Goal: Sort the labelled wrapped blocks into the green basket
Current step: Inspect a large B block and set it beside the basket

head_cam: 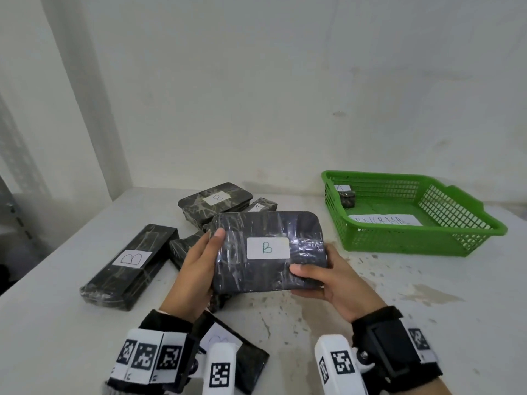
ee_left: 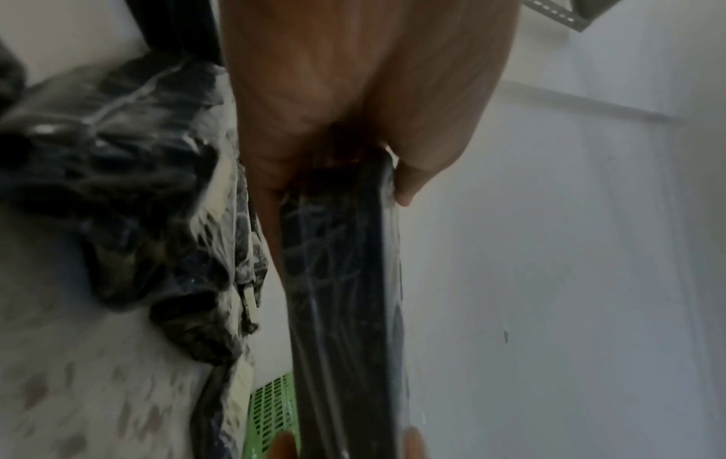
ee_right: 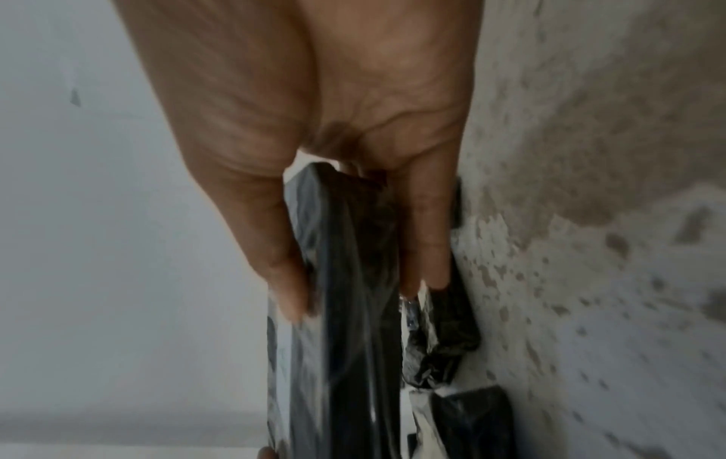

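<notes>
Both hands hold a dark plastic-wrapped block [head_cam: 268, 252] with a white "B" label above the table, its label facing me. My left hand [head_cam: 199, 258] grips its left edge, thumb on top. My right hand [head_cam: 319, 280] grips its lower right corner, thumb on the face. Each wrist view shows the block [ee_left: 342, 279] [ee_right: 345, 310] edge-on between thumb and fingers. The green basket [head_cam: 405, 240] stands at the right with a small wrapped block [head_cam: 347, 197] labelled "A" and a paper sheet inside.
Several wrapped blocks lie on the white table [head_cam: 399, 303]: a long one labelled "B" [head_cam: 131, 260] at the left, a flat one [head_cam: 215, 202] behind, another [head_cam: 236, 354] near my wrists. A white wall rises behind the table.
</notes>
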A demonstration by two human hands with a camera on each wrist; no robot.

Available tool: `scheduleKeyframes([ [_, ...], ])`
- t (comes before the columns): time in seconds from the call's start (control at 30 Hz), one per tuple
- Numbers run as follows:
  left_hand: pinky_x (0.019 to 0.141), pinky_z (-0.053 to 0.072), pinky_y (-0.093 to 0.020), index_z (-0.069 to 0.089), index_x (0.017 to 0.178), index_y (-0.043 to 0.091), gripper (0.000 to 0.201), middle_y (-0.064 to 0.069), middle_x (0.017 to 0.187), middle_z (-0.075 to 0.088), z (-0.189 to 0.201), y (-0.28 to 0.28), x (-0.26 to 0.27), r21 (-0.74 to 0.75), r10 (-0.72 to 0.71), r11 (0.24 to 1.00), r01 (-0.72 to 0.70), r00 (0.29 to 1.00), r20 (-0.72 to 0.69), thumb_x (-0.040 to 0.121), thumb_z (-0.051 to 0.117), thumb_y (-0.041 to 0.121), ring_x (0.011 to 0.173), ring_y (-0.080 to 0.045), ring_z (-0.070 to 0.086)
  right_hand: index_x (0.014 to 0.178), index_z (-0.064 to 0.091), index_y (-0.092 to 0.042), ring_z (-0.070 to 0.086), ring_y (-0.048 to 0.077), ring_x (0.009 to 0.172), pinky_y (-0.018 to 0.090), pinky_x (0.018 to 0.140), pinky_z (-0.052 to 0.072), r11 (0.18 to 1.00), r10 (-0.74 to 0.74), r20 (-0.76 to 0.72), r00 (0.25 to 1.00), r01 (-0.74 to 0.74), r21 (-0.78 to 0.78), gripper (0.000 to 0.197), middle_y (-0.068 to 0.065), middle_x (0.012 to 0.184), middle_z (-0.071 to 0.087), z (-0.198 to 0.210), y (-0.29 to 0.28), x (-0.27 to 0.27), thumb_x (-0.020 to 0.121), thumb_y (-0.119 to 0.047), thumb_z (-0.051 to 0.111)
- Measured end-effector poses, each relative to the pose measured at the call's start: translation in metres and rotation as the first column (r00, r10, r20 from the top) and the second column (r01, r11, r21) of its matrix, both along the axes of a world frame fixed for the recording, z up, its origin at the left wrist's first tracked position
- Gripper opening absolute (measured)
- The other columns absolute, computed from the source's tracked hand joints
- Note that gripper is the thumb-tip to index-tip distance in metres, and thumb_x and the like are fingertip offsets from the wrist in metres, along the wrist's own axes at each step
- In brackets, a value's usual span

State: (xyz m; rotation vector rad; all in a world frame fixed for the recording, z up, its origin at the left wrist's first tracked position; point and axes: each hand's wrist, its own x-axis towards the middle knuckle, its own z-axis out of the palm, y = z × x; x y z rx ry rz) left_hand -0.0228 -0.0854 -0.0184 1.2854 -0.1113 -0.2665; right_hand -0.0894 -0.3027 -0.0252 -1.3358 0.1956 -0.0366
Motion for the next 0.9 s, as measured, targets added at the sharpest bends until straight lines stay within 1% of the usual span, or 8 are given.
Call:
scheduleKeyframes([
  [0.13,0.095,0.051,-0.043,0.066,0.117,0.016,0.037,-0.005,0.112,0.074,0.002,-0.003,-0.003,0.031,-0.067,0.997,0.066,0.998,0.021,0.096,0.047,0.041,0.108,-0.022,0.069,0.126,0.054,-0.021,0.072,0.017,0.096,0.032,0.072,0.06,0.998,-0.002,0.091,0.996,-0.003,0.064,0.055,0.0,0.111,0.074,0.002,0.002,-0.004,0.073,-0.026,0.069],
  [0.3,0.088,0.055,-0.036,0.062,0.123,0.02,0.045,-0.003,0.116,0.073,0.003,0.002,-0.012,0.006,-0.181,0.983,0.181,0.983,0.036,0.088,0.051,0.046,0.108,-0.019,0.069,0.131,0.056,-0.024,0.066,0.02,0.114,0.039,0.093,0.055,0.994,-0.065,0.154,0.986,0.05,0.1,0.046,0.0,0.122,0.07,-0.009,0.008,-0.009,0.085,-0.026,0.057],
  [0.37,0.08,0.058,-0.03,0.058,0.127,0.02,0.041,-0.003,0.117,0.072,0.002,0.003,-0.013,0.019,-0.207,0.978,0.206,0.976,0.07,0.089,0.061,0.036,0.108,-0.019,0.069,0.131,0.056,-0.02,0.067,0.022,0.112,0.04,0.093,0.056,0.992,-0.061,0.145,0.988,0.044,0.118,0.048,0.004,0.121,0.07,-0.007,0.007,-0.008,0.083,-0.025,0.057],
  [0.47,0.075,0.058,-0.026,0.057,0.127,0.014,0.046,-0.007,0.116,0.072,-0.003,0.002,-0.013,0.01,-0.175,0.984,0.175,0.981,0.087,0.082,0.061,0.019,0.104,-0.021,0.07,0.131,0.057,-0.017,0.067,0.023,0.111,0.038,0.091,0.057,0.991,-0.052,0.135,0.99,0.034,0.131,0.05,0.006,0.12,0.071,-0.006,0.007,-0.007,0.082,-0.027,0.057],
  [0.57,0.074,0.058,-0.026,0.058,0.126,0.013,0.046,-0.008,0.115,0.073,-0.004,0.002,-0.013,-0.012,-0.187,0.982,0.188,0.98,0.064,0.08,0.06,0.017,0.102,-0.021,0.071,0.13,0.058,-0.017,0.067,0.022,0.112,0.042,0.097,0.051,0.994,-0.058,0.135,0.989,0.045,0.098,0.051,0.005,0.12,0.071,-0.006,0.009,-0.008,0.085,-0.041,0.053],
  [0.67,0.074,0.059,-0.029,0.059,0.124,0.013,0.046,-0.011,0.114,0.072,-0.005,0.003,-0.013,-0.015,-0.18,0.984,0.18,0.983,0.038,0.08,0.067,0.016,0.1,-0.023,0.071,0.126,0.061,-0.022,0.069,0.019,0.108,0.038,0.091,0.055,0.995,-0.091,0.126,0.988,0.085,0.054,0.046,0.002,0.116,0.073,-0.009,0.011,-0.008,0.086,-0.042,0.052],
  [0.8,0.08,0.059,-0.036,0.06,0.126,0.014,0.05,-0.012,0.117,0.071,-0.004,0.001,-0.016,-0.057,-0.197,0.979,0.195,0.98,-0.019,0.082,0.072,0.034,0.105,-0.026,0.07,0.124,0.062,-0.024,0.069,0.015,0.107,0.037,0.094,0.054,0.992,-0.123,0.122,0.985,0.126,-0.013,0.038,-0.003,0.115,0.073,-0.012,0.013,-0.008,0.089,-0.037,0.053],
  [0.9,0.087,0.056,-0.04,0.059,0.128,0.013,0.059,-0.009,0.112,0.074,-0.006,-0.002,-0.015,-0.017,-0.101,0.995,0.101,0.995,-0.02,0.076,0.067,0.039,0.103,-0.025,0.071,0.124,0.063,-0.02,0.07,0.015,0.103,0.032,0.088,0.058,0.993,-0.118,0.096,0.988,0.117,0.014,0.031,-0.002,0.112,0.074,-0.01,0.013,-0.008,0.097,-0.028,0.05],
])
